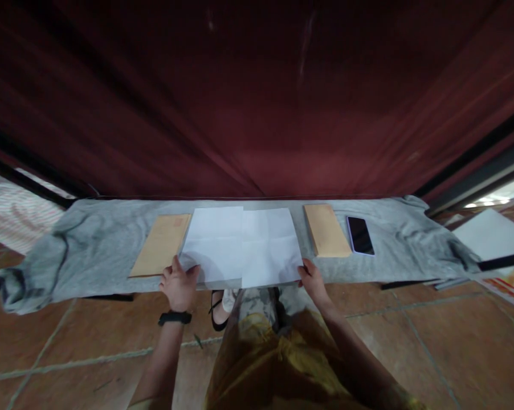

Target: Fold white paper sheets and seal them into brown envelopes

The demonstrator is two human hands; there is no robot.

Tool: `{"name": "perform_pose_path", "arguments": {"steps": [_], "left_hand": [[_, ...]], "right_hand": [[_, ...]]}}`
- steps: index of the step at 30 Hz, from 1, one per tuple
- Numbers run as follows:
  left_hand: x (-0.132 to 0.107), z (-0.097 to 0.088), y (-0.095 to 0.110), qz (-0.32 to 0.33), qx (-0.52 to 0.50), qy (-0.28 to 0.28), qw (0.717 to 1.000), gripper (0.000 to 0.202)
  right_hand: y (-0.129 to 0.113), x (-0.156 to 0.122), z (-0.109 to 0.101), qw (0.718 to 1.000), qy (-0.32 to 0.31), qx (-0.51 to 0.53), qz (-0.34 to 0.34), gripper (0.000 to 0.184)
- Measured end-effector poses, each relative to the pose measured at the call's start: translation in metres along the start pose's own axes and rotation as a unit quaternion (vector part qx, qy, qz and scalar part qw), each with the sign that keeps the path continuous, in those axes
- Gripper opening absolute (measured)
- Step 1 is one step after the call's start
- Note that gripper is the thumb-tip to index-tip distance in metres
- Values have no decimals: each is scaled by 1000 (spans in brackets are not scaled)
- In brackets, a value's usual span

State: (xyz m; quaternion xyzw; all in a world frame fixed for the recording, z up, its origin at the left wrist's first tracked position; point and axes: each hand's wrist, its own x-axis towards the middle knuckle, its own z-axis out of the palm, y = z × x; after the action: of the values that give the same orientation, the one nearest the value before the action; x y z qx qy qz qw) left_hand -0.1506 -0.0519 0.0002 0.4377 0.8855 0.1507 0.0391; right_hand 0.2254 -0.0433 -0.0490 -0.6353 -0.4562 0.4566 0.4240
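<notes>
Two creased white sheets of paper lie side by side, the left sheet (216, 242) meeting or slightly overlapping the right sheet (269, 239) along the middle. My left hand (179, 287), with a black band at its wrist, grips the left sheet's lower left corner, thumb on top. At the lower right corner of the other sheet, my right hand (312, 280) pinches the edge. A brown envelope (160, 245) lies just left of the paper, close to my left fingers. To the right rests a stack of brown envelopes (326, 230).
A grey cloth (107, 239) covers the narrow bench. A phone (360, 235) lies right of the envelope stack. Behind rises a dark red fabric (257, 125). Black bars frame both sides. Below is a tiled floor (368, 341), with printed papers at the far right.
</notes>
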Motion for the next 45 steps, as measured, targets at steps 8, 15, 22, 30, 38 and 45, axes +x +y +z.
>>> {"name": "perform_pose_path", "arguments": {"steps": [8,15,22,30,38,45], "left_hand": [[17,2,-8,-25,-90,11,996,58],[-7,-10,11,52,18,80,995,54],[-66,25,70,348,-47,-8,936,47],[-92,46,109,526,67,-92,843,67],[-92,49,112,561,67,-119,817,54],[-90,39,102,587,28,-173,791,79]], "right_hand": [[5,1,-11,999,38,5,9,32],[5,8,-8,999,33,3,25,34],[4,6,-10,1000,20,13,14,34],[8,-13,-29,999,-11,32,22,33],[-8,-19,-39,992,-10,106,70,63],[-9,-24,-50,969,-5,192,157,45]]}}
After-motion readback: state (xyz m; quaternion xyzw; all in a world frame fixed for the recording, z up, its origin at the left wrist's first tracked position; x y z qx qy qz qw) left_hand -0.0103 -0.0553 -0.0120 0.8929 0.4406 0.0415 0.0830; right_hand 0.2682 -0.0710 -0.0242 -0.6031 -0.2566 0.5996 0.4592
